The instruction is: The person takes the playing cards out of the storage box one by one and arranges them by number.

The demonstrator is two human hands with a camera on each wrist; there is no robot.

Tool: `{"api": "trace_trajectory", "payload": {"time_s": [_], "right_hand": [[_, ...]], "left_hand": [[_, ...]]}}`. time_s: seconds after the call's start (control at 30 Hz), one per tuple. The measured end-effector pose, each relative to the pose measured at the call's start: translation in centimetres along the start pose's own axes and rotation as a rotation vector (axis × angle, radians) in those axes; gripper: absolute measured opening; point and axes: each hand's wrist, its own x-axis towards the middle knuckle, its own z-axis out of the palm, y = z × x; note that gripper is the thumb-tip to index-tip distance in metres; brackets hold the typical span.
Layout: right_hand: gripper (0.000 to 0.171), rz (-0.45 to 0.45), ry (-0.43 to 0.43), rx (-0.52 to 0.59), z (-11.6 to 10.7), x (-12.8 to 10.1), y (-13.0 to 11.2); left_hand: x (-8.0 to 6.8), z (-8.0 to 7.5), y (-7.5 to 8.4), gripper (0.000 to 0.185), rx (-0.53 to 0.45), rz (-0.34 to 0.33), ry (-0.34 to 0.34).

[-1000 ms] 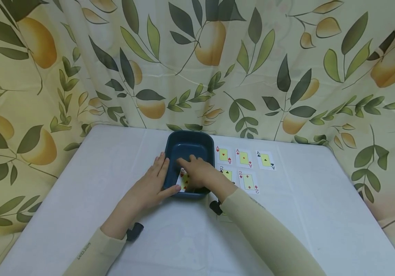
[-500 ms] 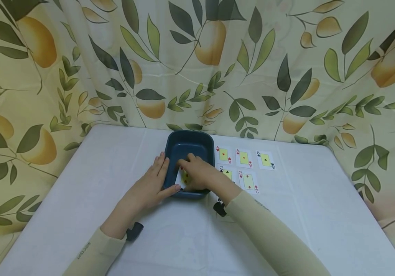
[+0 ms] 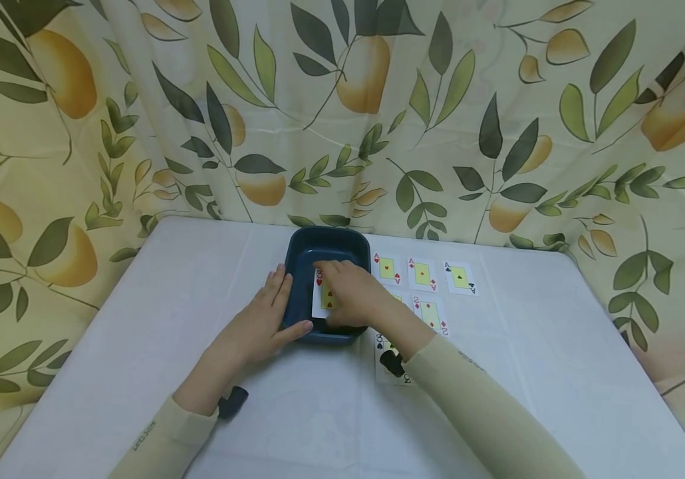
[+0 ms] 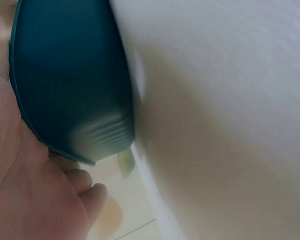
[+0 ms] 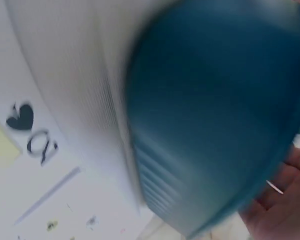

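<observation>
The card (image 3: 322, 296), a red-suited one, stands tilted in the blue tub (image 3: 299, 265), pinched by the right hand (image 3: 351, 296), while the left hand (image 3: 265, 320) lies spread against the tub's side. A loose pinch could drop it back. The white tabletop (image 3: 139, 346) carries laid-out cards (image 3: 423, 274); a leafy curtain (image 3: 342, 106) hangs behind.

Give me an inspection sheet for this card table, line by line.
Surface: white table.
Job's things: blue tray; heart card lifted inside it.
Clutter: five cards face up right of the tray, aces at the back; a spade card partly under the right sleeve.
Hands: left hand rests against the tray's side; right hand pinches the heart card.
Cables: nothing seen.
Surroundings: leaf-and-fruit curtain.
</observation>
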Motion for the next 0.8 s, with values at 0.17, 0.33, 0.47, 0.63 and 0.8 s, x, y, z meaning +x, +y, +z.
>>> {"api": "trace_trajectory", "payload": {"time_s": [0.17, 0.33, 0.47, 0.63, 0.8], "right_hand": [[0.100, -0.008, 0.048, 0.021, -1.8, -1.1, 0.2], [0.102, 0.000, 0.055, 0.074, -3.5, -2.5, 0.6], [0.103, 0.027, 0.058, 0.101, -4.4, -3.6, 1.2], [0.103, 0.045, 0.062, 0.092, -4.7, -4.9, 2.0], [0.102, 0.056, 0.051, 0.078, -4.7, -6.0, 2.6]], "left_hand": [[0.0, 0.1, 0.0, 0.101, 0.017, -0.001, 0.008], [-0.1, 0.0, 0.1, 0.101, 0.009, -0.005, 0.016], [-0.1, -0.1, 0.1, 0.101, -0.005, -0.008, 0.014], [-0.1, 0.0, 0.1, 0.102, 0.001, -0.012, 0.009], [0.0, 0.1, 0.1, 0.102, -0.007, -0.007, 0.008]]}}
